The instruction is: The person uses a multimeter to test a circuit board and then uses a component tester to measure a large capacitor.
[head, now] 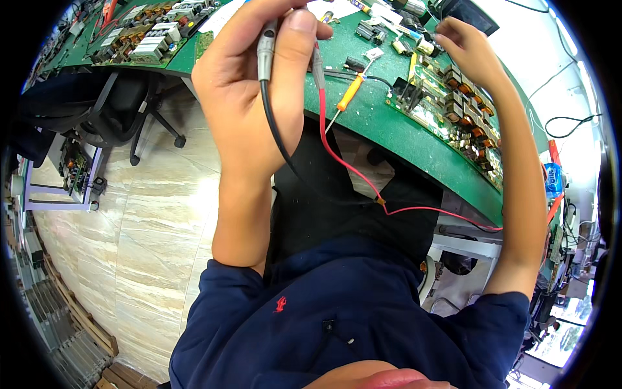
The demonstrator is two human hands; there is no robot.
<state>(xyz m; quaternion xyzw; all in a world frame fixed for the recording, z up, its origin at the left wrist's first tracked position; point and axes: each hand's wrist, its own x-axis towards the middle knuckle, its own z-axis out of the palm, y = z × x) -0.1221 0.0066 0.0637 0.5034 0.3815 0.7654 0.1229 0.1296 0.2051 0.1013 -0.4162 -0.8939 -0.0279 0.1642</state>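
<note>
My left hand (252, 102) is raised over the near edge of the bench. It holds a pair of test probes side by side: a grey-bodied probe with a black lead (265, 51) and another with a red lead (318, 68). Their tips are hidden or out of frame. Both leads hang down across my lap and run right, behind my forearm. At the far right of the bench is my right hand (469, 51), fingers curled, beside a dark device with a screen (469, 14) and a pale cylindrical part (425, 46). Whether its fingertips grip anything is unclear.
An orange-handled screwdriver (351, 92) lies on the green bench mat (369, 124), near its front edge. Right of it sits a circuit board with copper coils (452, 112). Loose capacitors (371, 33) lie farther back. Another board (150, 39) is at left, above a black chair (116, 112).
</note>
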